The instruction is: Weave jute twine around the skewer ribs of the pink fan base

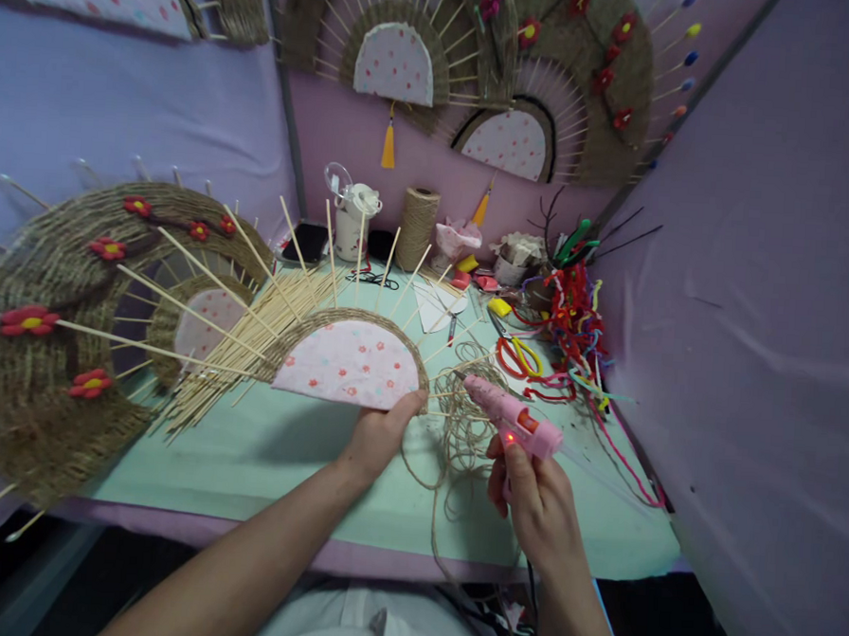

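Note:
My left hand (379,439) pinches the lower right corner of a half-round fan piece (347,361), pink dotted cloth edged with woven twine and fitted with thin wooden sticks that radiate upward. My right hand (533,499) is closed round the grip of a pink glue gun (511,417). The gun's nozzle points left toward the fan's right corner, a short way from it, and a red light glows on the body. Loose jute twine (461,434) lies tangled on the table between my two hands.
A finished twine fan with red flowers (61,327) leans at the left beside a bundle of sticks (244,365). At the back stand a twine spool (418,225) and a white bottle (351,214). Scissors (518,356) and coloured pipe cleaners (573,326) lie at the right. More fans hang on the wall.

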### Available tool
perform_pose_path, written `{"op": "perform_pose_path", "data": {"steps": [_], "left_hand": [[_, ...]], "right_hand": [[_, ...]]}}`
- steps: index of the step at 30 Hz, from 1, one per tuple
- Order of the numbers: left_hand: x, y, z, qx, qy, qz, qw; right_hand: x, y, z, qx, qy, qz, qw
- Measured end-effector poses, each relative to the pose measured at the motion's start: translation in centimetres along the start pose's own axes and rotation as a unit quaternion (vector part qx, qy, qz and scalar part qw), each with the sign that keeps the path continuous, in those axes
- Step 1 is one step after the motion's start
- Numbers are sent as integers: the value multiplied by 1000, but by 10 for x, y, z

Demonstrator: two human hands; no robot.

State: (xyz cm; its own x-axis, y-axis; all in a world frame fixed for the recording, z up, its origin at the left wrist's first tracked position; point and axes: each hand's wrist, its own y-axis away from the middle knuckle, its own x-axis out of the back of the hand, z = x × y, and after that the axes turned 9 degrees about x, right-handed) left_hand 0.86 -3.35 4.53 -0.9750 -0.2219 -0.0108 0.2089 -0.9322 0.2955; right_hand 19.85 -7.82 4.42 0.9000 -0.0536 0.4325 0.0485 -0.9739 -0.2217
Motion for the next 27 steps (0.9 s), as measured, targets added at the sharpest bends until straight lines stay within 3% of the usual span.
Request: {"op": "perform_pose_path", "data": {"steps": [18, 27], "left_hand": [[1, 3, 2, -1, -45, -5, 999], [0, -1, 0, 6, 29, -2, 1000]], "right_hand": [[0, -1, 0, -3, 7, -5, 1000], [8, 1, -9, -11, -5, -25, 1000]]}}
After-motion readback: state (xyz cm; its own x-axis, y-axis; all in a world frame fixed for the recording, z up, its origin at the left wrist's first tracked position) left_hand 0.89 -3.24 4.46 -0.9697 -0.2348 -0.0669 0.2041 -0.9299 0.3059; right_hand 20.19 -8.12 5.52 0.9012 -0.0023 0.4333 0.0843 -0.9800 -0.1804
